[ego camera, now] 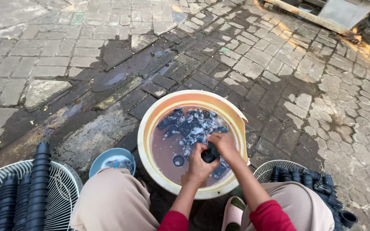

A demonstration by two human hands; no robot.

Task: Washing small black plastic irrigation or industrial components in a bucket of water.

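Observation:
A wide orange-rimmed plastic basin (147,128) sits on the wet paving and holds murky brown soapy water with several small black plastic pots (185,124) in it. Over the near side of the basin, my left hand (198,164) and my right hand (224,144) both grip one small black pot (210,153) between them, just above the water. One more black pot (178,160) floats to the left of my hands. My red sleeves and beige-clad knees show at the bottom.
A small blue bowl (103,156) stands left of the basin. A white wire fan guard (61,188) at lower left carries tall stacks of black pots (39,188). Another wire guard (266,171) at lower right holds more black pots (317,184). Wet brick paving surrounds everything.

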